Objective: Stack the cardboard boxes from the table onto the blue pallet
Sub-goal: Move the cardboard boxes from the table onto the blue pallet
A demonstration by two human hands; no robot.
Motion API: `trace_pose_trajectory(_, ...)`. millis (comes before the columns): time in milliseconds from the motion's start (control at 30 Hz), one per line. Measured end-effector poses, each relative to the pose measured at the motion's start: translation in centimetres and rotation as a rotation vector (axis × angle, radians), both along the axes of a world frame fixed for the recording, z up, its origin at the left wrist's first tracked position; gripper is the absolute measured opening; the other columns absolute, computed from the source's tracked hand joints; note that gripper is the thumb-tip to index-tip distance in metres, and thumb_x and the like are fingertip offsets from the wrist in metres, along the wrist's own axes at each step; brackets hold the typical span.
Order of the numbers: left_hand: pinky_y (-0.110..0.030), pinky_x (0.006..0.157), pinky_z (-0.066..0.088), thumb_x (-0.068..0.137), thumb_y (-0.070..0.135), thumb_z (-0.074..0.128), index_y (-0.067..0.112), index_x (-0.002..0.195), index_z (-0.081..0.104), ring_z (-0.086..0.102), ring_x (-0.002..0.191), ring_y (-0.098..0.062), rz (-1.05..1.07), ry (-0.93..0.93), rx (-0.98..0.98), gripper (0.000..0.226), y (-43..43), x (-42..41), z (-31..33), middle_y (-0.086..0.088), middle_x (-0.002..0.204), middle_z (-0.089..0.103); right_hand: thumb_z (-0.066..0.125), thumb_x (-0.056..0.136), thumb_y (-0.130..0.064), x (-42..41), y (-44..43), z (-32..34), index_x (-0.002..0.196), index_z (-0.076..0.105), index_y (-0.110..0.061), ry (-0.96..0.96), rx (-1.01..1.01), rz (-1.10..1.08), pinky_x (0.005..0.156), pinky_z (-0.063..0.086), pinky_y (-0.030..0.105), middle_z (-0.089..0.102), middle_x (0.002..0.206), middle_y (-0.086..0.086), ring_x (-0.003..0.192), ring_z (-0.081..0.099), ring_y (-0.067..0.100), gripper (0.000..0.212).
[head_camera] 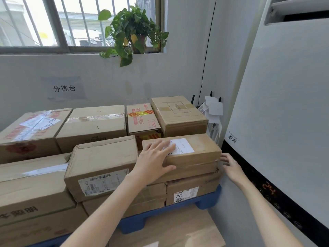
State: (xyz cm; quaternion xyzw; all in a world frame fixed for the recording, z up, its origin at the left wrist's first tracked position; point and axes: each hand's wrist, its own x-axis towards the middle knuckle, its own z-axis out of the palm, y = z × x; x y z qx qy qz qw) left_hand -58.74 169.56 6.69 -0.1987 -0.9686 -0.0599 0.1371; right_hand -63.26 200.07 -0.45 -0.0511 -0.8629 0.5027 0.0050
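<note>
Ten cardboard boxes show on the blue pallet, counted left to right: at the back a red-taped box, a clear-taped box, a red-printed box and a plain brown box; in front a large box at far left with another box under it, a barcode-labelled box resting tilted, then a long box with a white label, lying on two lower boxes. My left hand lies flat on the long box's top near corner, its grip spread, fingers on the label. My right hand is just beside that box's right end, grip open, holding nothing. One potted plant stands on the window sill above.
</note>
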Motion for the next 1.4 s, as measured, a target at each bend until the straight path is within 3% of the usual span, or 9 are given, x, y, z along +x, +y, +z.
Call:
trace_pose_trajectory(133,-0.039,0.118,0.011,0.092,0.056,0.047,0.036,0.15,0.016,0.013,0.146,-0.019,-0.006,0.002,-0.059,0.069,-0.1,0.0,0.0,0.007,0.159,0.018,0.056,0.085,0.01,1.2,-0.6,-0.9,0.146,0.027,-0.023,-0.17,0.103,0.205,0.09,0.04,0.025,0.048,0.13,-0.001,0.117,0.046,0.016,0.075)
trace_pose_trajectory(200,-0.039,0.118,0.011,0.092,0.055,0.047,0.035,0.15,0.018,0.013,0.146,-0.018,-0.009,0.004,-0.057,0.068,-0.2,0.1,0.1,0.006,0.159,0.019,0.067,0.083,0.002,1.2,-0.9,-1.8,0.144,0.027,-0.026,-0.189,0.161,0.221,0.085,0.043,0.025,0.055,0.126,0.001,0.111,0.052,0.017,0.078)
trace_pose_trajectory(300,-0.039,0.117,0.012,0.092,0.055,0.048,0.035,0.15,0.02,0.014,0.146,-0.018,-0.002,0.002,-0.051,0.068,-0.4,0.3,0.1,0.007,0.158,0.02,0.077,0.078,-0.008,1.0,-1.2,-2.7,0.143,0.032,-0.023,-0.125,0.17,0.162,0.092,0.044,0.028,0.057,0.125,0.004,0.115,0.052,0.02,0.081)
trace_pose_trajectory(633,-0.039,0.118,0.009,0.092,0.055,0.047,0.035,0.151,0.018,0.011,0.147,-0.018,0.011,-0.018,-0.05,0.069,-0.3,0.3,0.1,0.007,0.159,0.018,0.083,0.073,-0.02,0.9,-1.4,-3.5,0.145,0.03,-0.025,-0.079,0.198,0.137,0.101,0.045,0.041,0.054,0.127,0.004,0.119,0.051,0.023,0.09)
trace_pose_trajectory(800,-0.04,0.119,0.008,0.086,0.068,0.041,0.035,0.151,0.017,0.009,0.147,-0.015,0.007,-0.067,0.04,0.077,-0.5,0.3,1.0,0.01,0.159,0.016,0.073,0.081,-0.002,-0.1,-0.5,-1.4,0.148,0.023,-0.029,-0.118,0.199,0.225,0.103,0.044,0.038,0.05,0.135,-0.001,0.129,0.047,0.025,0.088)
trace_pose_trajectory(900,-0.04,0.119,0.011,0.089,0.066,0.036,0.033,0.15,0.024,0.015,0.146,-0.012,0.055,-0.036,0.138,0.07,-1.4,-0.5,2.8,0.01,0.157,0.022,0.06,0.088,0.005,-1.7,0.1,1.7,0.152,0.018,-0.032,-0.057,0.242,0.151,0.101,0.04,0.038,0.043,0.144,0.011,0.135,0.041,0.032,0.085)
trace_pose_trajectory(1100,-0.042,0.104,0.039,0.099,0.04,0.042,0.024,0.141,0.043,0.044,0.132,-0.021,0.295,-0.037,0.237,0.045,-5.7,-4.4,5.7,0.002,0.147,0.044,0.041,0.089,0.015,-5.6,-2.1,7.6,0.142,0.042,-0.018,0.145,0.359,0.031,0.106,0.039,0.043,0.048,0.141,0.013,0.131,0.044,0.031,0.063)
trace_pose_trajectory(1233,-0.04,0.093,0.046,0.098,0.036,0.048,0.024,0.141,0.043,0.049,0.126,-0.024,0.425,-0.121,0.196,0.046,-8.0,-7.5,6.3,-0.002,0.144,0.048,0.049,0.092,0.005,-7.5,-6.4,10.5,0.133,0.052,-0.014,0.359,0.435,-0.005,0.098,0.043,0.04,0.052,0.136,0.011,0.123,0.049,0.03,0.046)
trace_pose_trajectory(1400,-0.044,0.108,0.035,0.093,0.028,0.059,0.019,0.147,0.035,0.036,0.138,-0.027,0.377,-0.274,0.131,0.059,-7.3,-11.1,5.2,-0.006,0.152,0.036,0.067,0.088,-0.01,-10.3,-10.9,11.2,0.136,0.049,-0.02,0.442,0.597,0.128,0.105,0.041,0.043,0.043,0.146,0.004,0.132,0.042,0.026,0.052)
